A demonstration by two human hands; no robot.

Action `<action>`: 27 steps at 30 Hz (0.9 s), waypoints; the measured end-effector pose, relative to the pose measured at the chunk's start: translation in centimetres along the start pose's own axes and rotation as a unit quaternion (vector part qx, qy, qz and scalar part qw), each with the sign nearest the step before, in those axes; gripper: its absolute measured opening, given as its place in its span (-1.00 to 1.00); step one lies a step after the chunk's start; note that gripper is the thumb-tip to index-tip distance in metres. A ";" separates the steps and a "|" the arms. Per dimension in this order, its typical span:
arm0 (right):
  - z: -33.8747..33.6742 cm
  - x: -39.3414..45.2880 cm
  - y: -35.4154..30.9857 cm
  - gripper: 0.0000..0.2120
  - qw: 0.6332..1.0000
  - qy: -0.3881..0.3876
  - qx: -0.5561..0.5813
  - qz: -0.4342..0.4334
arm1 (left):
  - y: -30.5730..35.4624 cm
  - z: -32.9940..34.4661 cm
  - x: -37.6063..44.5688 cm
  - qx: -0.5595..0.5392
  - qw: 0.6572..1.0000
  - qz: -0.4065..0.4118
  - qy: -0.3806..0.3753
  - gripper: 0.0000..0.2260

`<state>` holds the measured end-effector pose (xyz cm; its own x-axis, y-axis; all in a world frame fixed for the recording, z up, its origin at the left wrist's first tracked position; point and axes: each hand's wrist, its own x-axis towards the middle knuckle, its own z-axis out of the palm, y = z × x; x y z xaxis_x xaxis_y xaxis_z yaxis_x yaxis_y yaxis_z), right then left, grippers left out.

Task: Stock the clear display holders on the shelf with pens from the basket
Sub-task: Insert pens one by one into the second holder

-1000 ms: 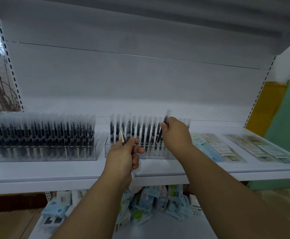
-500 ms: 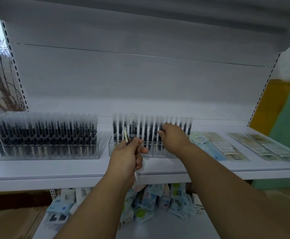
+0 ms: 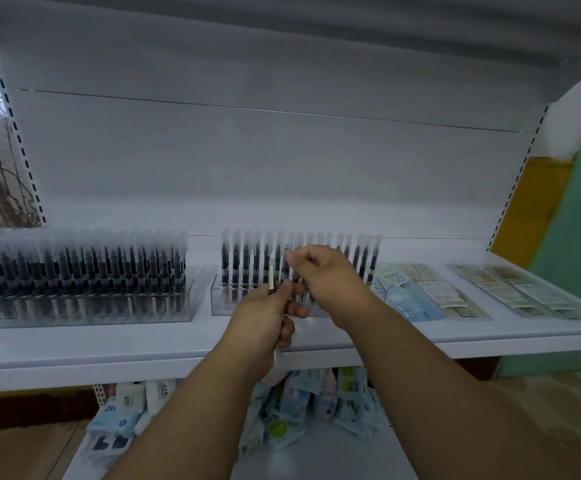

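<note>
Two clear display holders stand on the white shelf (image 3: 143, 344). The left holder (image 3: 85, 306) is packed with black pens in frosted caps. The middle holder (image 3: 223, 303) holds rows of the same pens. My left hand (image 3: 265, 323) is closed around a small bunch of pens (image 3: 271, 277) in front of the middle holder; their tips stick up above my thumb. My right hand (image 3: 327, 275) sits just right of it, fingers pinched at the top of those pens. Whether it grips one is unclear. No basket is visible.
Flat packets of stationery (image 3: 417, 292) lie on the shelf right of the holders, with more (image 3: 524, 289) farther right. Blue and white packaged goods (image 3: 303, 407) are heaped on the lower shelf. The shelf's back panel is bare.
My right hand pushed a pen down into the middle holder, let it go, and drew back left to my left hand's bunch. The left hand barely moved.
</note>
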<state>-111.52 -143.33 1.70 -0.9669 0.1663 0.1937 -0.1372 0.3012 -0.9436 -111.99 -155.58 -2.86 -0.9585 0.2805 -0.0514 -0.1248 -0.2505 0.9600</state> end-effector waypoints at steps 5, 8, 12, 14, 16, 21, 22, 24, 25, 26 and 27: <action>-1.5 0.0 -0.7 -0.82 0.999 -0.039 0.000 0.030 | -0.1 0.2 0.2 0.039 0.999 0.003 -0.027 -0.74; -2.1 0.3 -0.8 -0.80 1.000 -0.001 0.010 0.014 | -0.2 0.7 0.1 0.043 0.998 0.003 -0.042 -0.72; -3.9 1.3 -0.8 -0.78 0.985 0.161 -0.054 -0.023 | -0.5 0.7 0.3 0.031 0.999 -0.005 -0.009 -0.68; -5.0 1.8 -0.4 -0.79 0.972 0.199 -0.119 -0.042 | -0.6 0.6 0.7 0.019 1.000 -0.015 0.014 -0.66; -5.5 2.3 0.3 -0.83 0.960 0.216 -0.170 -0.050 | -0.6 0.6 0.9 0.004 1.000 -0.023 0.020 -0.65; -4.9 3.0 1.5 -0.82 0.933 0.220 -0.277 -0.070 | -0.7 1.0 0.8 -0.016 1.000 -0.023 0.007 -0.67; -4.7 3.1 1.6 -0.82 0.932 0.218 -0.280 -0.076 | -0.7 1.0 0.8 -0.015 1.000 -0.023 0.005 -0.67; -4.5 3.3 1.6 -0.83 0.933 0.210 -0.279 -0.084 | -0.6 1.0 0.8 -0.014 1.000 -0.024 0.001 -0.67; -4.4 3.3 1.6 -0.83 0.933 0.205 -0.282 -0.087 | -0.5 0.9 0.8 -0.016 1.000 -0.025 0.000 -0.67; -4.4 3.4 1.4 -0.82 0.931 0.201 -0.291 -0.092 | -0.4 0.8 0.7 -0.018 1.000 -0.026 0.000 -0.68; -4.4 3.5 1.3 -0.82 0.927 0.199 -0.304 -0.095 | -0.4 0.7 0.8 -0.021 0.999 -0.027 0.001 -0.68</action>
<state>-114.09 -138.21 2.30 -0.7649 0.3531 0.5387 -0.0322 0.8143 -0.5796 -112.46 -154.57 -3.09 -0.9505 0.2931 -0.1035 -0.1871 -0.2736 0.9434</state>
